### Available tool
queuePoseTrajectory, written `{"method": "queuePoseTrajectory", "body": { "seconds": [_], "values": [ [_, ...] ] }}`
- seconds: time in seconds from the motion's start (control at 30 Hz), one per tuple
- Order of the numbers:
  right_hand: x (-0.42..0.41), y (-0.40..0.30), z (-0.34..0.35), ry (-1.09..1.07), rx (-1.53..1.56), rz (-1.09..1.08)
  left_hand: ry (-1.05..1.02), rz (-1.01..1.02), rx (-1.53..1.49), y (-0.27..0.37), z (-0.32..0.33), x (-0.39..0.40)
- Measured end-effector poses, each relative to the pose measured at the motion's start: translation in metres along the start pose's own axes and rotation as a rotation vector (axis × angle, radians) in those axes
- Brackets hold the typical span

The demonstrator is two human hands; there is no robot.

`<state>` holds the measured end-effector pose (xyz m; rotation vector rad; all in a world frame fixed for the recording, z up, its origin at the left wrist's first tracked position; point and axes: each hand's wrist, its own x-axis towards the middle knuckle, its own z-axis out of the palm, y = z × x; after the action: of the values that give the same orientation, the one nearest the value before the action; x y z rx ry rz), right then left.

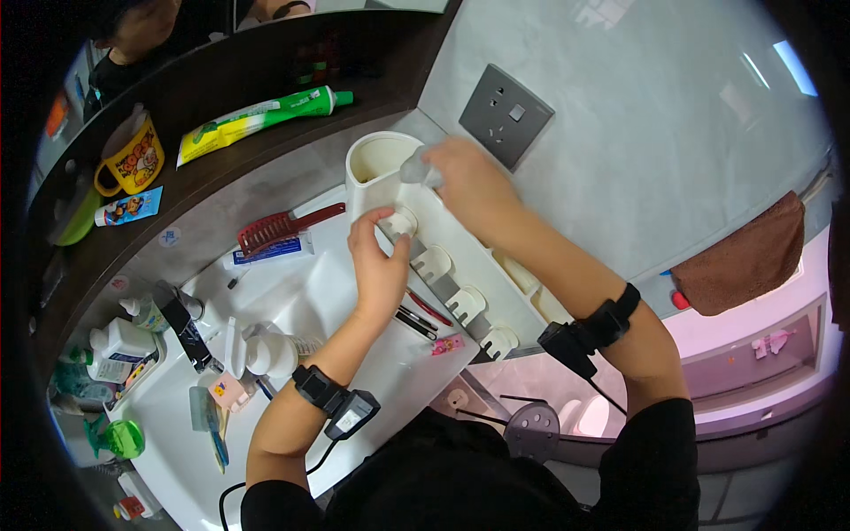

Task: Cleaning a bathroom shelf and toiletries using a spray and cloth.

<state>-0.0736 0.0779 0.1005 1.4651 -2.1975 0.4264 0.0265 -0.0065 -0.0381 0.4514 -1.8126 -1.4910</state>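
A white plastic wall-mounted toothbrush holder (380, 189) runs along the tiled wall, with a deep cup-like bin at its far end and several notched white hooks (466, 303) along its front. My right hand (471, 186), slightly blurred, grips a crumpled pale wipe or cloth (417, 167) at the rim beside that bin. Fingers spread, my left hand (380, 262) is at the holder's front, by the hook nearest the bin; whether it touches is unclear. Below it, a red toothbrush (430, 308) and dark slim tools (416, 323) lie on the white washbasin (392, 378).
A red comb (272, 232) lies over a toothpaste tube (265, 253) at the basin's back. White bottles (282, 355), a faucet (192, 305) and a green bottle (124, 439) stand left. A dark shelf holds a yellow mug (141, 159) and green tube (259, 123). A socket plate (506, 117) is near my right hand.
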Motion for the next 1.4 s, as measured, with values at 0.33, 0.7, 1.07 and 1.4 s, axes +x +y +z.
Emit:
{"method": "queuePoseTrajectory", "body": {
  "seconds": [0.33,0.7,1.07,1.4],
  "values": [
    [0.048,-0.003,0.013,-0.988,0.778,0.837,-0.096,-0.090,-0.132,-0.020,-0.003,0.003],
    [0.050,0.008,0.045,-1.107,0.730,0.918,0.293,0.253,0.246,0.008,-0.019,0.036],
    [0.036,0.007,0.054,-0.869,0.916,0.860,0.088,0.355,0.193,-0.001,-0.011,0.081],
    [0.046,-0.001,0.038,-1.056,0.854,0.884,0.074,0.344,0.273,-0.004,-0.012,0.083]
  ]
}}
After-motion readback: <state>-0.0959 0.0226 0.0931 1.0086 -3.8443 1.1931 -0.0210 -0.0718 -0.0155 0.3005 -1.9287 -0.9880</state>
